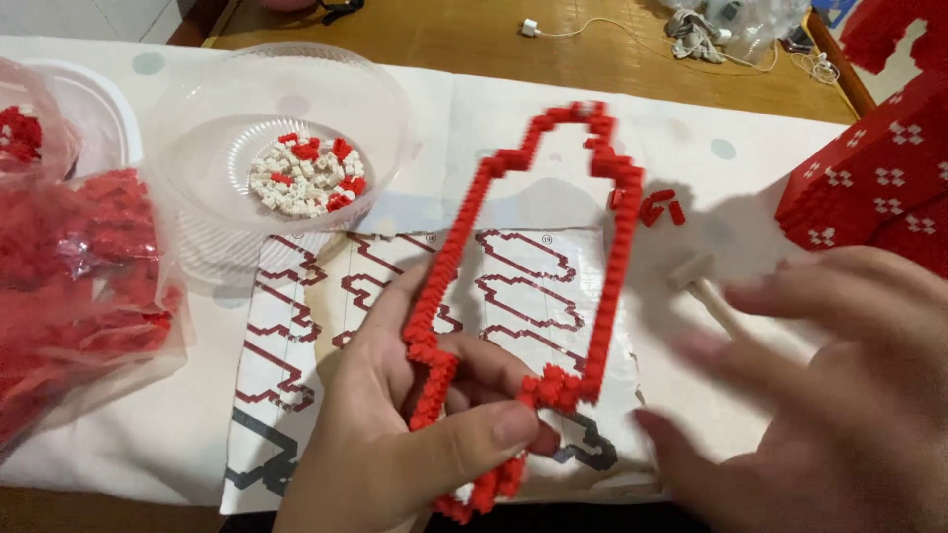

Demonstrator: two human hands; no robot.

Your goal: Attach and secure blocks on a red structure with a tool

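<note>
My left hand (405, 434) grips the near end of a long red outline frame (607, 286) built from tiny bricks; the thumb presses its lower edge. The frame stretches away over a printed instruction sheet (296, 326). My right hand (839, 385) hovers blurred to the right of the frame, fingers spread and holding nothing, near a small white tool (696, 276). A few loose red bricks (660, 207) lie just right of the frame's far part.
A clear plastic bowl (197, 128) with several white and red tiny bricks sits at the far left. A plastic bag of red bricks (69, 286) lies on the left. A built red block with white patterns (869, 178) stands at the right. Cables lie on the wooden table behind.
</note>
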